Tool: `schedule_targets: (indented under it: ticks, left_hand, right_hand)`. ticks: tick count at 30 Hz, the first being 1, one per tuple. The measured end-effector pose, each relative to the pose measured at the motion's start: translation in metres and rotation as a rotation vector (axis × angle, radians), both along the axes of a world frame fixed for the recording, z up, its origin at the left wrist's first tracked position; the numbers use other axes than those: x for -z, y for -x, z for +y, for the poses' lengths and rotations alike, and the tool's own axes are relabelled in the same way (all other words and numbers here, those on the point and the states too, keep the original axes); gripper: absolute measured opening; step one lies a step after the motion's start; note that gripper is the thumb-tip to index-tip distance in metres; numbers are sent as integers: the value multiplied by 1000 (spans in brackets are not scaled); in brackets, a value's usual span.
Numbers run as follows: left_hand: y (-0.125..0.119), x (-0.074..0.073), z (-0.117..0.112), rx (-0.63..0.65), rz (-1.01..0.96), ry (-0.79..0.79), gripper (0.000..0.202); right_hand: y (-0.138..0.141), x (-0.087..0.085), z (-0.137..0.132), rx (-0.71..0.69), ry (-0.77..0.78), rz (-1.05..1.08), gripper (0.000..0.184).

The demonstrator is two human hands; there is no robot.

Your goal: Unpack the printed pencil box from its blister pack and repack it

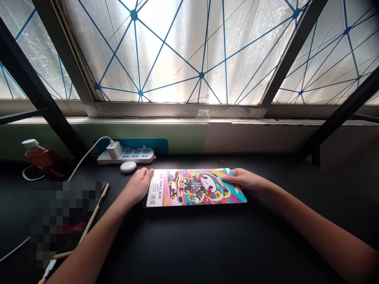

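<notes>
Pink pencil box (pixel 192 188): left hand (pixel 136 186), right hand (pixel 244 179) (touching).

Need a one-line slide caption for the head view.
Head view: left hand and right hand on either end of a colourful pencil box lying on a black desk.

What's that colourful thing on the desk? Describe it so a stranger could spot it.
Below the blue-lined frosted window, find the black desk. In front of the white power strip lies a flat pencil box, between the person's left hand and right hand. Its bright cartoon skateboarder print sets it apart from everything plain around it.
</notes>
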State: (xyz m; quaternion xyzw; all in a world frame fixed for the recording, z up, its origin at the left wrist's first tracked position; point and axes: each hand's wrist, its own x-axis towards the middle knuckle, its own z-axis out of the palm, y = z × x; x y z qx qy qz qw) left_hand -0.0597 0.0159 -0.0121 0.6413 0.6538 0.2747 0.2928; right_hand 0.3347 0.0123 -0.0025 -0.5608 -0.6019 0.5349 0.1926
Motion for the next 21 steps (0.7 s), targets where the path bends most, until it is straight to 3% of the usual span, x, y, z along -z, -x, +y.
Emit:
schedule_targets:
  ticks: [8,10,12,13,15,18,21]
  left_hand:
    - [6,8,5,26,169,-23,36]
    - [3,11,4,43,200,-36,35]
    - [-2,12,2,71,227,-44,34]
    - [-5,13,1,86,238,-44,35]
    - [-10,13,-1,107,257,-42,36]
    - [-16,14,-3,106,279,-38,38]
    - [-13,13,-3,95,294,-39,41]
  right_hand:
    - [-5,1,2,30,-156,-226,67]
    - [2,2,-4,129,-350,-320,66]
    - [17,3,-14,158,-684,-463,64]
    - [27,4,-21,104,-850,-538,63]
    - [48,4,-36,-154,-1055,-649,63]
    - [71,4,-55,-548,-1046,-663,72]
    - [71,1,-60,-615,-1019,-659,75]
